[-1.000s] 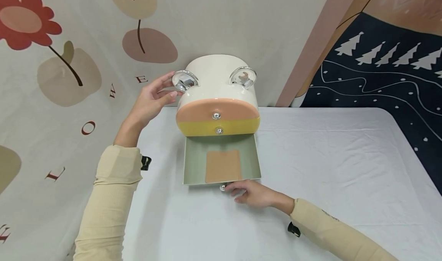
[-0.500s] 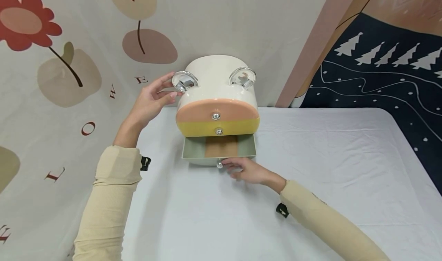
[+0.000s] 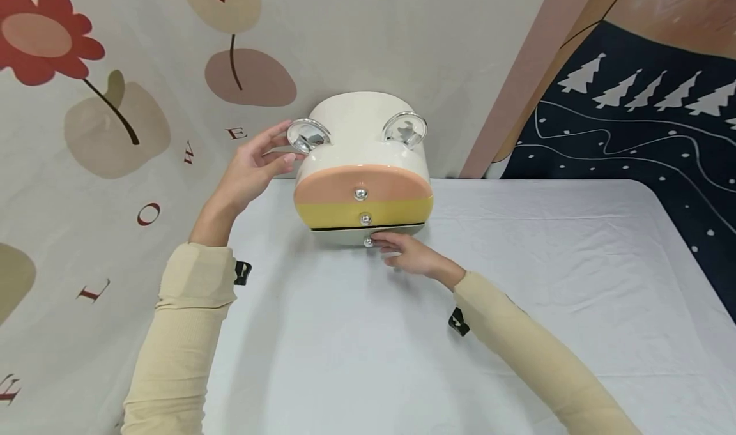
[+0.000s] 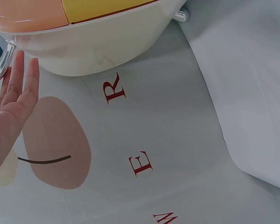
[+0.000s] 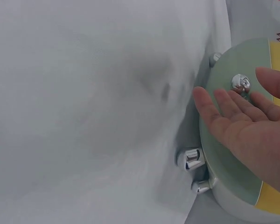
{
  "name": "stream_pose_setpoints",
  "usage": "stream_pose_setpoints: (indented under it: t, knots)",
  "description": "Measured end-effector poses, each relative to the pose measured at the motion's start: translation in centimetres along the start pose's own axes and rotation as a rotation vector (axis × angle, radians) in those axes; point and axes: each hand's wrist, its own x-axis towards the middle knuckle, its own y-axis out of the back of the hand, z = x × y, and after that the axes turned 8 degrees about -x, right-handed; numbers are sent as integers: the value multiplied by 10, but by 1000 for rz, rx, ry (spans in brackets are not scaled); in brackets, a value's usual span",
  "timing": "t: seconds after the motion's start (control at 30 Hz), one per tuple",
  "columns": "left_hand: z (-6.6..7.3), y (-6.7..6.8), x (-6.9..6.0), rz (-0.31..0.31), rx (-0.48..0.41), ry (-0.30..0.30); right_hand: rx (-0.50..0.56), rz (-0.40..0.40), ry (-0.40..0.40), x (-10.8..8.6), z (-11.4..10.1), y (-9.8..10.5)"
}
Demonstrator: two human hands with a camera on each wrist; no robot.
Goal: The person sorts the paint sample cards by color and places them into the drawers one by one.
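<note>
A white drawer box (image 3: 356, 119) with two round silver ears stands against the wall. Its orange drawer front (image 3: 333, 183) and yellow drawer front (image 3: 333, 214) are closed. The green bottom drawer (image 3: 339, 237) is nearly in, with a thin dark gap above it. My right hand (image 3: 411, 253) touches its silver knob (image 3: 368, 242); in the right wrist view the fingers (image 5: 228, 116) are extended beside the knob and the thumb is apart. My left hand (image 3: 250, 167) is at the left ear (image 3: 308, 135), its fingers fairly straight along the outer side.
White cloth (image 3: 546, 262) covers the table. A printed wall sheet (image 3: 144, 230) rises on the left and behind the box. A dark cloth with white trees (image 3: 621, 128) hangs at right. Short silver feet (image 5: 192, 158) hold up the box.
The green drawer has slid inward from wide open, and the brown card inside it is now hidden. My right hand has moved toward the box with it; my left hand has stayed put.
</note>
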Motion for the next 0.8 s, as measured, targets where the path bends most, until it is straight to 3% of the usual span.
stream_pose_setpoints:
  t: [0.43, 0.63, 0.8]
  knots:
    - [1, 0, -1, 2, 22, 17, 56, -17, -57, 7, -1, 6]
    - [-3, 0, -4, -3, -11, 18, 158, 26, -134, -4, 2, 17]
    - [-12, -1, -13, 48, -10, 71, 216, 79, -178, -20, 11, 33]
